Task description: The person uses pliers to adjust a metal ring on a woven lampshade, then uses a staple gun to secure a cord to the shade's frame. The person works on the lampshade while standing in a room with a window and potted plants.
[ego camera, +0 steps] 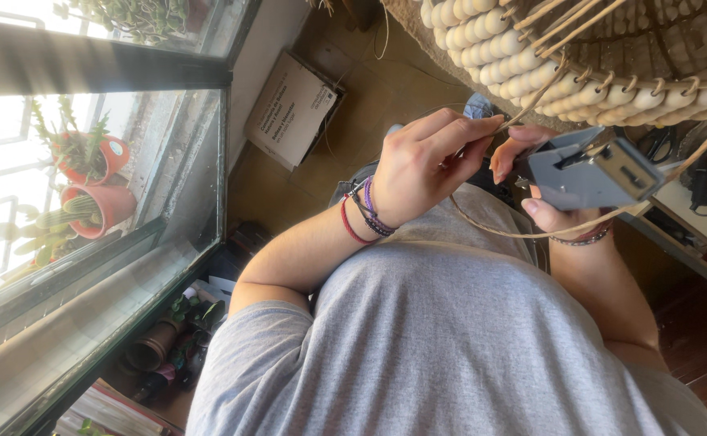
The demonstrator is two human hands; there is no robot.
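My left hand [422, 165], with red and purple bracelets at the wrist, pinches a thin tan reed strand [490, 230] between thumb and forefinger. The strand loops down under my right hand and runs up toward the woven basket [612, 56]. The basket fills the top right, with rows of cream beads [490, 60] along its rim and tan spokes. My right hand [543, 206] grips a grey box-shaped tool [591, 173] just below the basket's rim. Both hands sit close together above my grey shirt.
A glass window [87, 161] at the left shows terracotta pots with cacti [87, 182] outside. A cardboard box [289, 109] lies on the brown floor. Small pots [155, 347] stand at the lower left. Scissors [656, 144] and black gear lie on a table at the right.
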